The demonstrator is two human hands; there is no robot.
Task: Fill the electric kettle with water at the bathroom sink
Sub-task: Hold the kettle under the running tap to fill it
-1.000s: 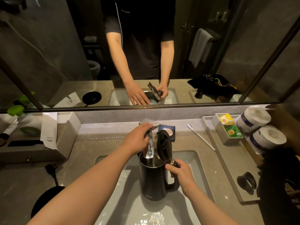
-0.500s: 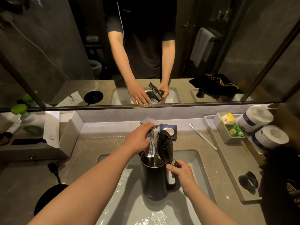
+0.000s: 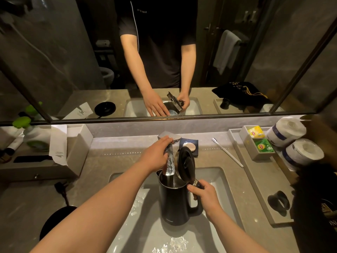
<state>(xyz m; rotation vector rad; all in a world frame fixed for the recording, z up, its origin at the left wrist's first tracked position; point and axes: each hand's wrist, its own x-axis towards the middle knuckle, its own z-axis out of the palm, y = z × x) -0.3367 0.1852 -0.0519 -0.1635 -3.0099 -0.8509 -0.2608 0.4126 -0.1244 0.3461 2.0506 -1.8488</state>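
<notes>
Kettle [image 3: 173, 199] handle gripped by my right hand [image 3: 206, 196], left hand [image 3: 156, 156] grasping the faucet [image 3: 169, 152]; I should keep its mouth centred under the spout.

One kettle [image 3: 173, 201]; two toilet rolls [image 3: 287, 131]; two tea packets [image 3: 256, 131].

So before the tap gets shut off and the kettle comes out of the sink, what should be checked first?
1. Kettle upright under the spout: ok.
2. Lid open, out of the stream: ok.
3. Right hand gripping the kettle handle: ok.
4. Left hand on the faucet, ready to close it: ok.
5. Water level inside the kettle: cannot tell.
6. Kettle base on the counter, free to receive the kettle: ok.
</notes>
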